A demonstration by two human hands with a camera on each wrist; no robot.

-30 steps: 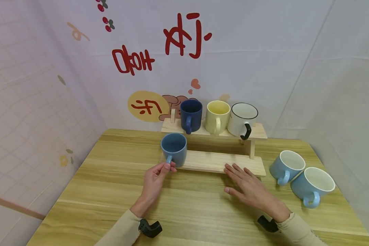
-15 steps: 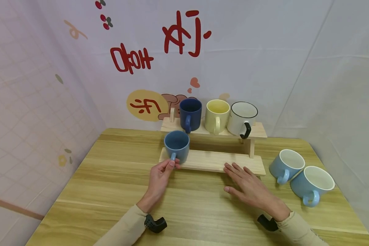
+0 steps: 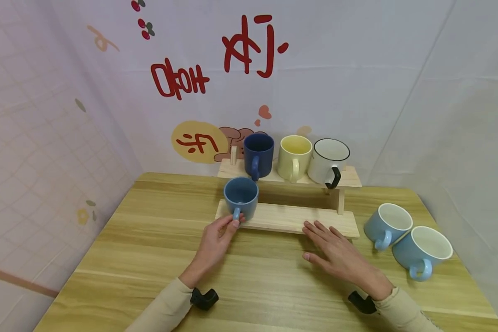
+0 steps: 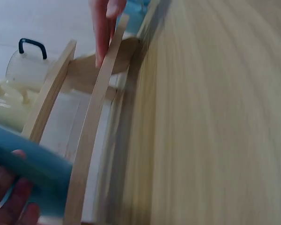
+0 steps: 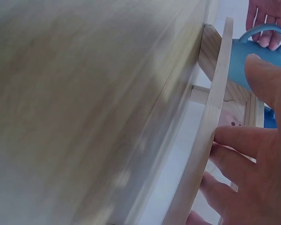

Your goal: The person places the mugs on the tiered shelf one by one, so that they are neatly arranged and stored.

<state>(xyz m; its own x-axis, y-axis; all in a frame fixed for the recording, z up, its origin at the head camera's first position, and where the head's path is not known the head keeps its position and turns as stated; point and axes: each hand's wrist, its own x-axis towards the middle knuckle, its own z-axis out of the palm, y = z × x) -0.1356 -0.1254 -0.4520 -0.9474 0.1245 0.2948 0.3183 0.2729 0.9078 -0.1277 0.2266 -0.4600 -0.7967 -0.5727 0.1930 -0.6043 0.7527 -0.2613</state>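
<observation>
A medium-blue mug (image 3: 241, 196) stands upright at the left end of the lower shelf (image 3: 290, 216) of a small wooden rack. My left hand (image 3: 213, 240) pinches its handle between thumb and fingers. The right wrist view shows the left hand's fingers (image 5: 268, 33) at the handle of that mug (image 5: 243, 63). Palm down and fingers straight, my right hand (image 3: 338, 253) rests its fingertips on the front edge of the lower shelf, right of its middle. In the left wrist view, the blue mug (image 4: 51, 159) is partly cut off by the frame.
On the upper shelf (image 3: 352, 177) stand a dark blue mug (image 3: 258, 157), a yellow mug (image 3: 292, 159) and a white mug (image 3: 325, 163) with a black handle. Two light blue mugs, a smaller one (image 3: 382, 226) and a wider one (image 3: 415, 251), sit on the table (image 3: 265, 286) at the right.
My left hand has moved the medium-blue mug slightly right and back, so the lower shelf's left end now shows beside it. The right hand has stayed in place.
</observation>
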